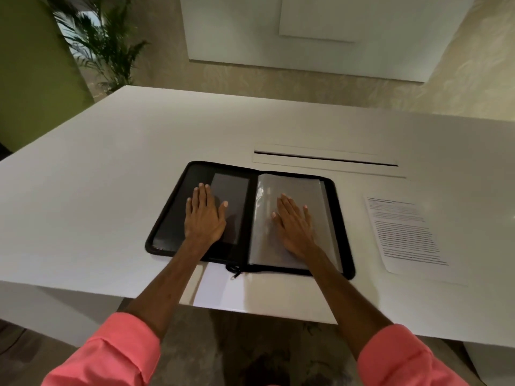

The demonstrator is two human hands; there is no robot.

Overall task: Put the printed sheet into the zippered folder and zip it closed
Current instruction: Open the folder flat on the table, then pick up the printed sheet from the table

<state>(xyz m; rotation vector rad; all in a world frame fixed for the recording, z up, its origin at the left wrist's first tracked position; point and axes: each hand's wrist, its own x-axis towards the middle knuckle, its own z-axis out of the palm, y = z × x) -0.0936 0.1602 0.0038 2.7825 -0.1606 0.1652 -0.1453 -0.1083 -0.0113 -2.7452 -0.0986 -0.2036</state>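
The printed sheet (407, 232) lay flat on the white table (111, 190), just right of the zippered folder (250, 218) and apart from it, its lines of text running across the page and its near corner close to the table's near edge. The folder was spread fully open near the front of the table, black zip border all round, with the zipper pull (235, 273) hanging at the near end of the spine. Its left half showed a dark inner cover with a grey pocket panel; its right half held a stack of clear plastic sleeves (320, 196). The left hand (204, 218) rested flat, palm down and fingers spread, on the left half, gripping nothing. The right hand (294, 224) lay likewise flat and released on the plastic sleeves. Both forearms reached in from pink sleeves (111, 355). Beyond the folder, a long narrow slot (326, 158) cut the tabletop. A leafy plant (106, 43) stood at far left.
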